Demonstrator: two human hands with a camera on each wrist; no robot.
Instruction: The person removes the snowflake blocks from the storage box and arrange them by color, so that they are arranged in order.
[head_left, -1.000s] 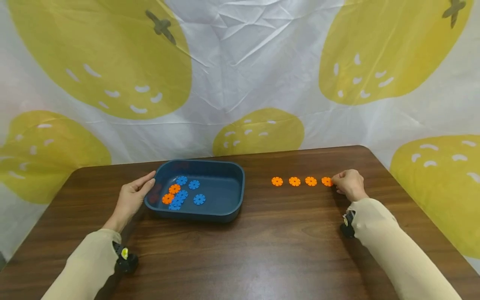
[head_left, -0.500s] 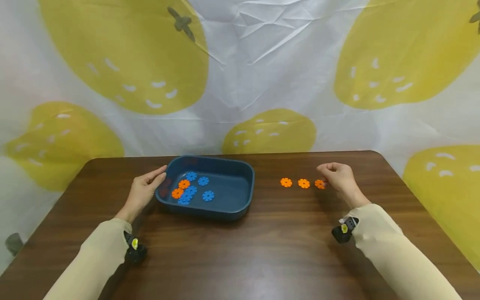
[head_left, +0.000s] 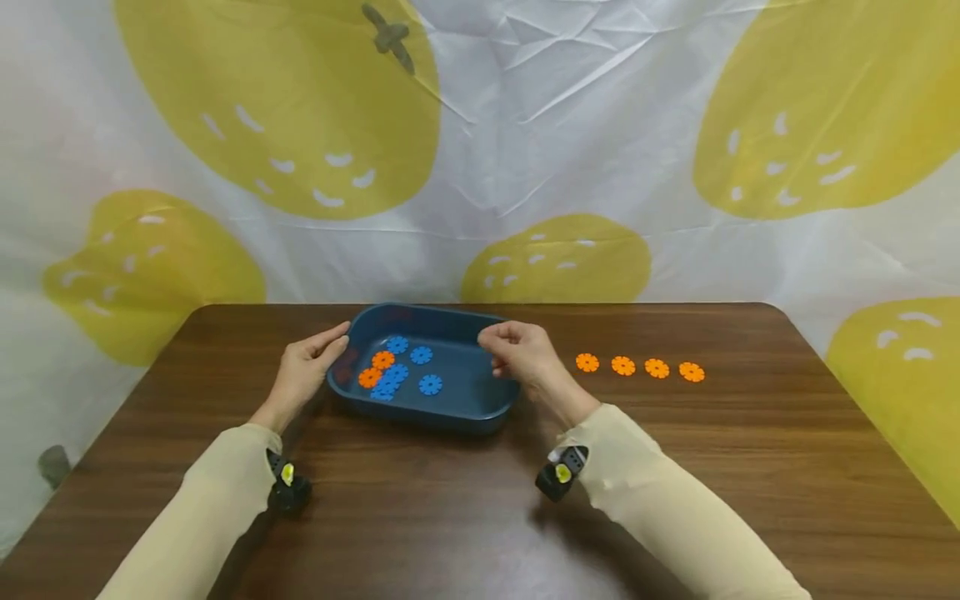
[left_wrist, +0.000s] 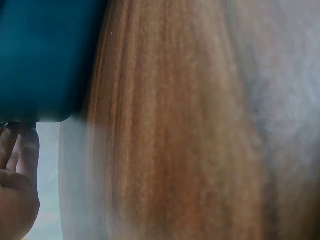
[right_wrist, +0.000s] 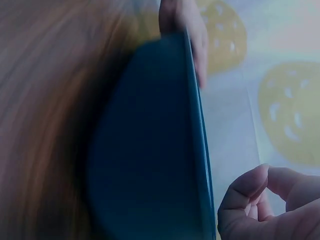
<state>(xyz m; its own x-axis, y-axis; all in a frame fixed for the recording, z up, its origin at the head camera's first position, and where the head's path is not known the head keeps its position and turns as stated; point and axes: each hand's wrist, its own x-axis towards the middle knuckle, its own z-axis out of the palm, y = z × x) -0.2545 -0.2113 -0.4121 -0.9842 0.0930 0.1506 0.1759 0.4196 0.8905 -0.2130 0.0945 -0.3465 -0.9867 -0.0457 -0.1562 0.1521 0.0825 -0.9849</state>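
A dark blue rectangular tray with rounded corners stands on the table. Inside it, toward the left, lie several blue notched discs and two orange ones. My left hand holds the tray's left rim; in the left wrist view the tray wall covers its fingertips. Over the tray's right end hovers my right hand, its fingers curled and thumb meeting forefinger. Nothing shows between those fingers in the right wrist view. Right of the tray, several orange notched discs form a spaced row on the wood.
The brown wooden table runs up to a white cloth with large yellow fruit prints. Its right edge lies beyond the row of orange discs. A small grey object shows past the left edge.
My right hand has left the last orange disc of the row and swung left to the tray's right end. The left hand keeps its place at the rim. The head view has shifted slightly.
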